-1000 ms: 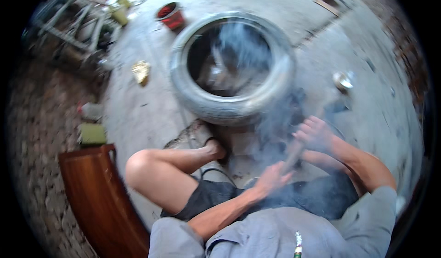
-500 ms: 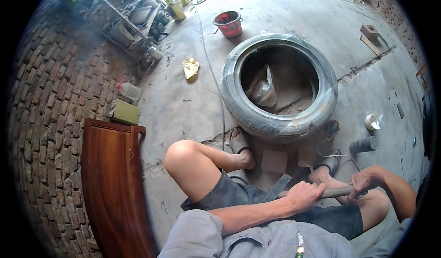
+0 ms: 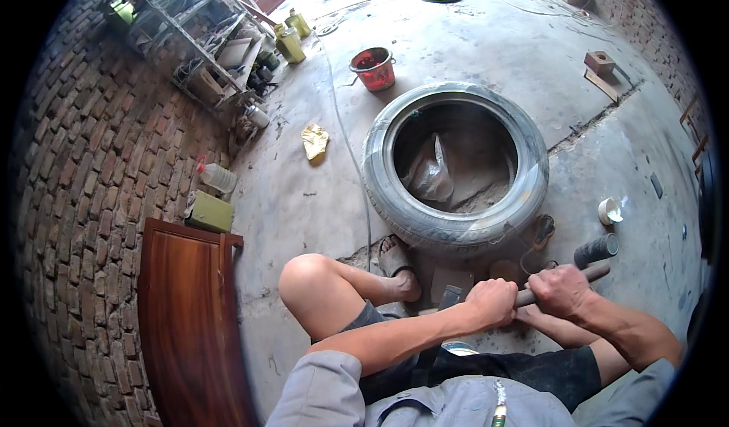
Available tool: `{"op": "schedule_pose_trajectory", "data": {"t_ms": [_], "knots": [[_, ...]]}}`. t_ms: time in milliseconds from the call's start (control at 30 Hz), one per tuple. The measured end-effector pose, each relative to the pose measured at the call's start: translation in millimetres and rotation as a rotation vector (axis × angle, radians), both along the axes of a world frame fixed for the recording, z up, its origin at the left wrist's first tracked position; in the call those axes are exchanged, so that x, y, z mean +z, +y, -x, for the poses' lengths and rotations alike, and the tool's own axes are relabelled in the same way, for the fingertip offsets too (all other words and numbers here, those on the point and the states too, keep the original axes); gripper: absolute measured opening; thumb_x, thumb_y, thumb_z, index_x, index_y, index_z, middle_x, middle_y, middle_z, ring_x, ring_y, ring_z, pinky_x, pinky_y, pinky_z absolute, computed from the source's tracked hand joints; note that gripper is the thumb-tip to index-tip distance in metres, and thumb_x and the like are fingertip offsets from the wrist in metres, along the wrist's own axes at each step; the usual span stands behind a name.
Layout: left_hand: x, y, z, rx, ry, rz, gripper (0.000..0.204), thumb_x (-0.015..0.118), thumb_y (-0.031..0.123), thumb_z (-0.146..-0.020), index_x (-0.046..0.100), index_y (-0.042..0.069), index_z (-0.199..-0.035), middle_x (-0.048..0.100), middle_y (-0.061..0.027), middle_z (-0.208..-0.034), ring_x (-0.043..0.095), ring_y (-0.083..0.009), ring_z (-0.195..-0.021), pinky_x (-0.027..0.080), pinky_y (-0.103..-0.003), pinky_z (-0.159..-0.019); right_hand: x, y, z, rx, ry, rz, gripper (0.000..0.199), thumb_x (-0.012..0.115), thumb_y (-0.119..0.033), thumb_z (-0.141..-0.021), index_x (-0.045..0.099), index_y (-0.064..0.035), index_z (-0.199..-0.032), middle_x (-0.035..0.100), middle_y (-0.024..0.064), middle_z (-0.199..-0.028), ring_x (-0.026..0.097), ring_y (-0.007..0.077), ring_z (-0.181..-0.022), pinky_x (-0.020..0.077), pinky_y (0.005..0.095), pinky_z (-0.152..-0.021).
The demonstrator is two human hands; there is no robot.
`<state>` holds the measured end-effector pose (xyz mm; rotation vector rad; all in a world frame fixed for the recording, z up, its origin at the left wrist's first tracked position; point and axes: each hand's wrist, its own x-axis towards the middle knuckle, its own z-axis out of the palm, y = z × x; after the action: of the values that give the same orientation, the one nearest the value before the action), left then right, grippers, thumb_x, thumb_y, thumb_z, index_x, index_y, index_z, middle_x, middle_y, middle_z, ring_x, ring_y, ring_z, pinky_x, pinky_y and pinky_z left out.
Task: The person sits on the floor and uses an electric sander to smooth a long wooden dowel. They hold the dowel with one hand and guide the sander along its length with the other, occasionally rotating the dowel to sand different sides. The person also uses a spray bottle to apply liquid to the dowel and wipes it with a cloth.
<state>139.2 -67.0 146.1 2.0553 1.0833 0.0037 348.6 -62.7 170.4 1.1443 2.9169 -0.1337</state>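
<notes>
Both my hands are closed round a round wooden handle [image 3: 526, 298] held crosswise above my lap. My left hand [image 3: 493, 303] grips it nearer the middle, and my right hand [image 3: 560, 289] sits close beside it on the right. The handle's bare end sticks out past my right hand. By my left forearm a long, narrow, dark head [image 3: 449, 295] crosses the handle; my forearm hides part of it, so the tool's exact kind is unclear. Beyond my hands a large tyre [image 3: 383, 197] lies flat on the floor, with a clear plastic bag [image 3: 434, 176] inside its ring.
A dark cylinder [image 3: 596, 250] and a white roll [image 3: 610, 211] are at right. Ahead stands a red bucket [image 3: 373, 68]; yellow crumpled wrapping [image 3: 314, 142] lies left of the tyre. A wooden panel [image 3: 186, 313] and cluttered shelves [image 3: 216, 47] line the brick wall. A cable [image 3: 339, 112] crosses the floor.
Both hands have raised the handle forward, away from my lap. My right hand has moved left along it, closer to my left hand. The view has tilted up slightly.
</notes>
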Motion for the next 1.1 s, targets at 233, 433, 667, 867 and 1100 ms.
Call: {"op": "schedule_pose_trajectory", "data": {"t_ms": [233,433,667,867,1100], "knots": [[-2,25,66,-0.175,0.017,-0.838,0.010,0.063,0.018,-0.087,0.057,0.010,-0.085,0.061,-0.0069,-0.073,0.067,-0.0223,-0.069,0.051,-0.037,-0.061,30,1,22,-0.416,0.182,1.055,0.033,0.075,-0.029,-0.083,0.062,-0.0011,-0.092,0.059,0.0149,-0.061,0.064,0.0237,-0.059,0.0480,0.0393,-0.055],[12,47,89,-0.302,0.018,-0.959,0.019,0.062,0.023,-0.092,0.057,0.009,-0.080,0.058,-0.0045,-0.065,0.066,-0.0217,-0.061,0.050,-0.038,-0.055,20,-7,8,-0.663,0.262,1.885,0.033,0.075,-0.033,-0.088,0.060,-0.0042,-0.090,0.048,0.0014,-0.058,0.049,0.0143,-0.049,0.0378,0.0298,-0.046],[10,26,89,-0.127,-0.067,0.500,0.036,0.075,0.029,-0.083,0.065,-0.005,-0.082,0.062,-0.0163,-0.062,0.064,-0.0259,-0.058,0.050,-0.042,-0.056,26,8,3,-0.114,0.001,0.037,0.016,0.066,-0.024,-0.077,0.059,-0.0100,-0.075,0.064,0.0115,-0.065,0.068,0.0313,-0.061,0.0530,0.0447,-0.055],[15,25,95,-0.006,-0.001,0.321,0.028,0.077,0.028,-0.080,0.070,0.001,-0.081,0.063,-0.0163,-0.062,0.068,-0.0262,-0.062,0.052,-0.042,-0.059,42,16,16,-0.066,-0.017,-0.007,0.011,0.065,-0.017,-0.078,0.058,-0.0088,-0.077,0.066,0.0110,-0.067,0.070,0.0295,-0.063,0.0531,0.0418,-0.057],[41,33,70,-0.220,0.163,-0.505,0.012,0.061,0.014,-0.083,0.061,0.004,-0.078,0.069,-0.0193,-0.071,0.072,-0.0334,-0.070,0.055,-0.044,-0.061,20,11,86,-0.339,0.113,0.658,0.038,0.070,-0.031,-0.076,0.071,0.0022,-0.094,0.070,0.0275,-0.087,0.071,0.0422,-0.082,0.0572,0.0486,-0.077]]}}
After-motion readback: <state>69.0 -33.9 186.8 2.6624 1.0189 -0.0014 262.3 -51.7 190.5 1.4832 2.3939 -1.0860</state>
